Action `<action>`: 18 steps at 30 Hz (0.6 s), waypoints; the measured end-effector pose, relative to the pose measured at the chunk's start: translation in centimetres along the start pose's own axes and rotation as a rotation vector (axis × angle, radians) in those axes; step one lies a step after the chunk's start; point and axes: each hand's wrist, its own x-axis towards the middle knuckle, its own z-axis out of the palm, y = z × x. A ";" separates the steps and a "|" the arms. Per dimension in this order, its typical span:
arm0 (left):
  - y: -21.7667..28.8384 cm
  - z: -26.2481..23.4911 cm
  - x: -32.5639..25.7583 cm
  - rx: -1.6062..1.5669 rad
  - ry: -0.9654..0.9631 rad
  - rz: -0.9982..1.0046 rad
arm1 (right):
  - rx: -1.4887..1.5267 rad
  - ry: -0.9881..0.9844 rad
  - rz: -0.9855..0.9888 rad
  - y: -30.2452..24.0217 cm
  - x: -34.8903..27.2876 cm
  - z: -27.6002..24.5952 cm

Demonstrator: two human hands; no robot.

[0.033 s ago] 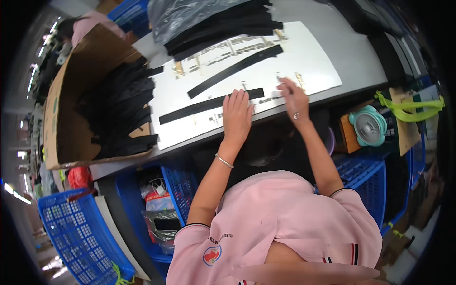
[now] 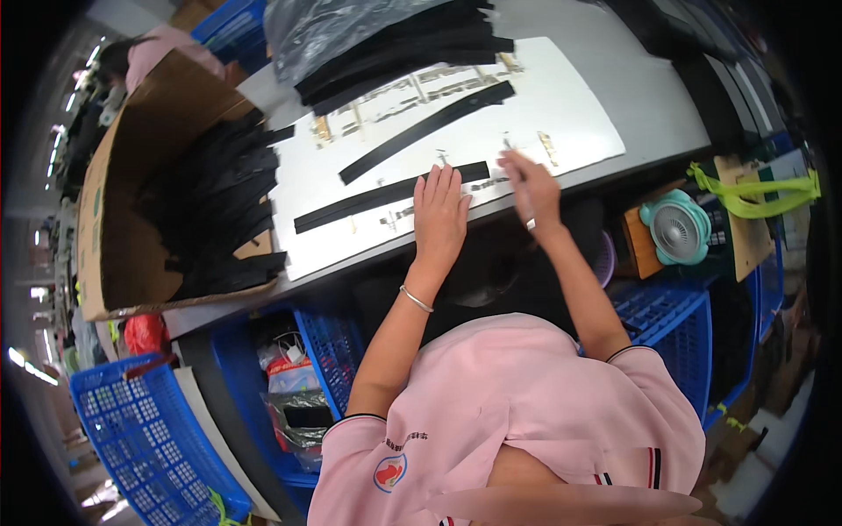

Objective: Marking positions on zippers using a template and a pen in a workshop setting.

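A black fabric strip lies along the near side of a white board. My left hand rests flat across this strip toward its right end, fingers straight. Just right of the strip's end is my right hand, its fingers bent together low over the board; whatever they pinch, if anything, is too small to make out. A second black strip lies slantwise farther back. Printed marks and small gold-coloured patches show on the board.
Many black strips are heaped at the back beside clear plastic. A cardboard box of black strips stands left. A turquoise fan sits right, below the table edge. Blue baskets flank me; another person is far left.
My right hand has shifted slightly left, toward the strip's end, and its fingers have drawn together. My left hand stays on the strip.
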 end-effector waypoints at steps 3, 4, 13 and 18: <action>1.5 0.7 -0.1 0.009 -0.066 0.035 | -0.054 -0.159 -0.190 -2.4 -1.4 -0.7; 2.0 0.7 -0.2 -0.006 -0.078 0.053 | -0.096 -0.176 -0.203 -2.2 -1.8 -0.6; 0.0 -1.6 -2.8 0.155 -0.189 -0.200 | -0.169 -0.247 -0.125 2.5 -2.0 -3.5; -0.8 -2.8 -3.9 0.153 -0.153 -0.284 | -0.254 -0.163 -0.063 5.5 -1.3 -4.4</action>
